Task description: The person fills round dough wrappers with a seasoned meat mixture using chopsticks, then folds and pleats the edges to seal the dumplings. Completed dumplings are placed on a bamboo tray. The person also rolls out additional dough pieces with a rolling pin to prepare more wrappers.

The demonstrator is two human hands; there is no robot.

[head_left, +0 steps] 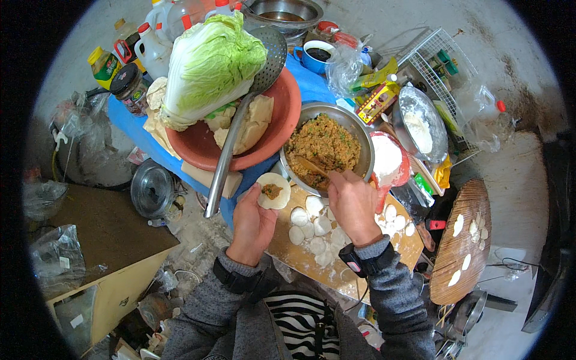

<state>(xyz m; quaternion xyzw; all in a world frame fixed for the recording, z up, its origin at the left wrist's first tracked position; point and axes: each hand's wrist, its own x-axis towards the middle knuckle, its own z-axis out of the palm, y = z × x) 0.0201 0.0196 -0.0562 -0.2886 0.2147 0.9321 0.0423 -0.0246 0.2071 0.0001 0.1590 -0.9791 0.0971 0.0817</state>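
Observation:
In my left hand (253, 224) lies a round dough wrapper (280, 194), with a small mound of filling (271, 191) on its middle. My right hand (352, 204) grips a wooden spoon or spatula (311, 166), whose end is down in the ground filling (326, 137) flecked with green. A steel bowl (370, 155) holds that filling. Below it, several flattened dough rounds (317, 245) and small dough pieces (399, 222) are spread on a floured wooden board (288, 254).
A Chinese cabbage (211, 72) and a slotted metal skimmer (234, 130) rest across a red-brown basin (294, 96). Flour (386, 155) fills a red scoop-like container; a metal bowl (438, 135) holds more. Formed dough pieces lie on a round slatted tray (463, 265) at right. Bottles (150, 51) crowd the far left.

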